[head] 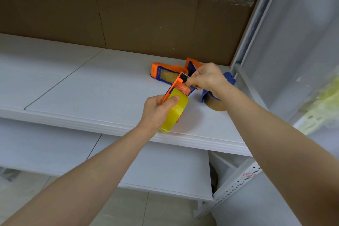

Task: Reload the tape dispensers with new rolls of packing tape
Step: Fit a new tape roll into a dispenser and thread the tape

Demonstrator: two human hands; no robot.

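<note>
Head view: the left hand (157, 113) grips a yellow tape roll (178, 111) against an orange dispenser (175, 84), above the white shelf's (82, 88) near edge. The right hand (207, 79) pinches what seems the tape end at the toothed blade. Farther back lies a second orange dispenser (165, 73) holding tape; right, a blue dispenser (228, 77) holds a brown roll (214, 103). Shelf stretches wide leftward.

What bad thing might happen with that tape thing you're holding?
The right hand pinches the tape end right beside the toothed blade, so it could get scratched. The yellow roll in the left hand is held near the shelf edge; if it slips, it may drop off.
</note>
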